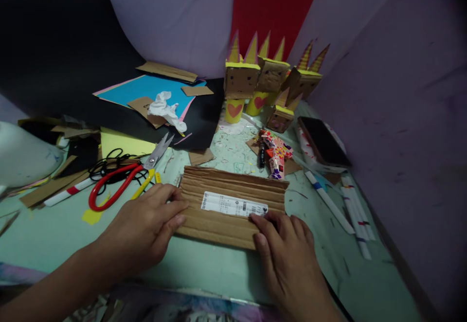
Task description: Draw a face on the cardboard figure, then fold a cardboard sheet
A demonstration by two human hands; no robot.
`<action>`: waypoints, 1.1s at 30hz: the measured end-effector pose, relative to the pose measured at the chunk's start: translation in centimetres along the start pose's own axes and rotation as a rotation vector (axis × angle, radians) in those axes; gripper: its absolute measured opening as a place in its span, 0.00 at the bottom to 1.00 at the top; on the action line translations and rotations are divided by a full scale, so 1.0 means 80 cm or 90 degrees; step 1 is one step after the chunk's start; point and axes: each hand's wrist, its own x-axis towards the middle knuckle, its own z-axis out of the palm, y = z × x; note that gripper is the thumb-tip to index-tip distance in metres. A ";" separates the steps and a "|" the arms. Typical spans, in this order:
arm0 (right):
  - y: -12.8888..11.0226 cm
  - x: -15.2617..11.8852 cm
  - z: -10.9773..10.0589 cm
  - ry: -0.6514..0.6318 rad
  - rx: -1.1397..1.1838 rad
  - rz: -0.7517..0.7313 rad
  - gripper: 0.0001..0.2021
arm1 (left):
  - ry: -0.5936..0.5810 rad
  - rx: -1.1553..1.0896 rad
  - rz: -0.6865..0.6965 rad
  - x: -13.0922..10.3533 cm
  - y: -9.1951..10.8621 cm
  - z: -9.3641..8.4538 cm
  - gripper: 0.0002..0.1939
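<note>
A creased brown piece of cardboard point(219, 227) lies in front of me, with a printed white label point(226, 204) stuck on it. My left hand point(146, 220) grips its left edge between thumb and fingers. At the lower right, my right hand point(286, 244) pinches the cardboard, with a fingertip by the label's end. Folds run lengthwise across the piece, and its far edge is bent up a little. Left of the cardboard are red-handled scissors point(126, 181) with their blades slightly apart, pointing away from me.
Cardboard figures with yellow spikes point(242, 79) stand at the back. A floral-patterned glue gun point(278, 154) lies beyond the cardboard. To the right are a phone point(323, 139) and several white markers point(359, 215). Blue paper point(146, 88) and crumpled white tissue point(166, 110) lie at back left.
</note>
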 end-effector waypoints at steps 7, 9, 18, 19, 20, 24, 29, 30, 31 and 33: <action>-0.004 0.013 -0.002 -0.002 0.002 0.042 0.08 | 0.008 0.118 0.018 0.002 0.005 -0.003 0.17; -0.005 0.014 -0.004 -0.029 -0.005 0.053 0.08 | 0.021 0.145 0.047 0.003 0.010 -0.005 0.17; -0.011 0.021 -0.012 -0.096 0.003 0.098 0.09 | 0.031 0.180 0.249 0.006 0.050 0.021 0.21; -0.009 0.021 -0.012 -0.085 0.033 0.094 0.09 | 0.020 0.187 0.248 0.006 0.051 0.026 0.22; -0.005 0.019 -0.012 -0.053 0.076 0.092 0.10 | 0.016 0.191 0.246 0.007 0.051 0.031 0.22; 0.025 -0.008 -0.010 0.220 0.256 0.204 0.12 | 0.027 0.199 0.263 0.010 0.042 0.040 0.25; 0.050 -0.051 -0.012 0.293 0.319 0.362 0.11 | 0.048 0.200 0.294 0.014 0.032 0.040 0.26; 0.049 -0.054 -0.013 0.277 0.316 0.342 0.12 | 0.048 0.204 0.294 0.014 0.032 0.041 0.26; 0.047 -0.055 -0.013 0.260 0.307 0.310 0.13 | 0.048 0.209 0.293 0.014 0.032 0.042 0.25; 0.041 -0.050 -0.014 0.219 0.288 0.233 0.18 | 0.052 0.219 0.283 0.014 0.034 0.043 0.24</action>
